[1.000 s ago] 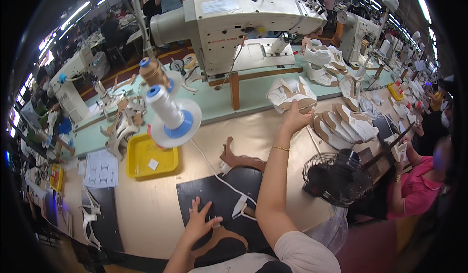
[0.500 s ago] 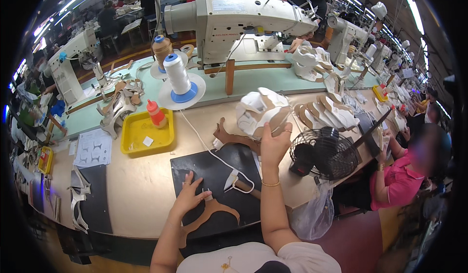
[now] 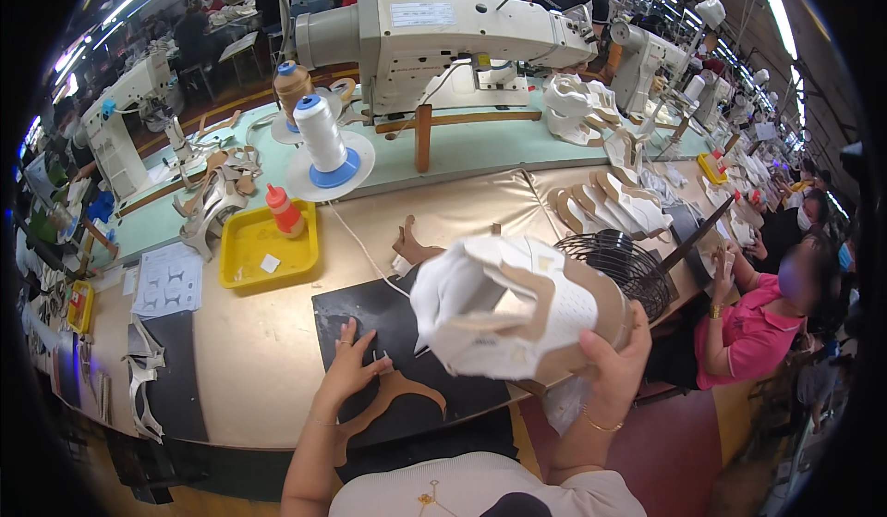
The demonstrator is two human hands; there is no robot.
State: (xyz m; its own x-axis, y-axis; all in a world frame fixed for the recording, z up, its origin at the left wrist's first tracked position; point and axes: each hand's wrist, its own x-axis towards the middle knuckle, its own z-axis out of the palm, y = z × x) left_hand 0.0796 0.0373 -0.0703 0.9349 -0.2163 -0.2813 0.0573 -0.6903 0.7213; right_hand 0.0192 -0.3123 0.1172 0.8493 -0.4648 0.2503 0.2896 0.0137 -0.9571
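Note:
Raised over the bench, a white and tan shoe upper (image 3: pixel 517 309), or several nested together, is gripped at its tan end by my right hand (image 3: pixel 617 355). It hides the white-corded tool that lay on the mat. My left hand (image 3: pixel 354 364) lies with fingers spread on the black mat (image 3: pixel 334 311). Its thumb touches the tip of a curved brown shoe piece (image 3: pixel 393 397), which reaches toward the front edge. Another brown piece (image 3: pixel 411 244) sticks out beyond the mat, partly covered by the raised upper.
A black fan (image 3: pixel 637 267) stands at the right, partly hidden. To the left is a yellow tray (image 3: pixel 233 272) with a red bottle (image 3: pixel 285 212). Stacked uppers (image 3: pixel 614 205) lie at the back right. Behind are thread cones (image 3: pixel 323 138) and a sewing machine (image 3: pixel 453 46). A co-worker in pink (image 3: pixel 748 323) sits at the right.
My right hand has brought the upper from the far side of the bench nearer and to the right, over the mat. My left hand stays by the curved brown piece.

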